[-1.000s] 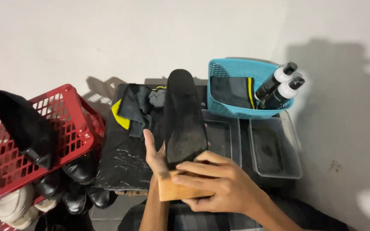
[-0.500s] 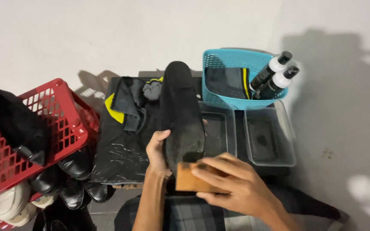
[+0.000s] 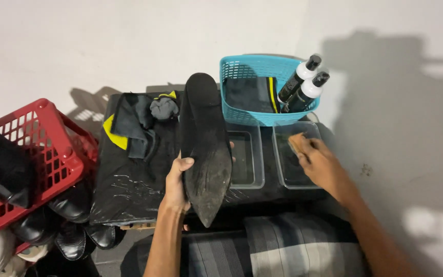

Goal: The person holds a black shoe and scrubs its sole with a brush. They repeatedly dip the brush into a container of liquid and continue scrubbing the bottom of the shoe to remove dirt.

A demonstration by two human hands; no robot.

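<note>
Over the black table [image 3: 129,200], left hand [image 3: 176,179] grip closed round upturned black shoe [image 3: 204,149], right hand [image 3: 320,163] clasping tan brush [image 3: 297,143] above clear tray [image 3: 296,177]

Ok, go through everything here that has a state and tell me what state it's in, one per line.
Black shoe: sole up, gripped by left hand.
Brush: held in right hand over the right clear tray.
Left clear tray: open.
Two bottles: capped, leaning in blue basket.
Red basket: tilted.

Two bottles [image 3: 299,84] with white bodies, dark labels and black caps are stood leaning in the right corner of the blue basket [image 3: 242,69].
</note>
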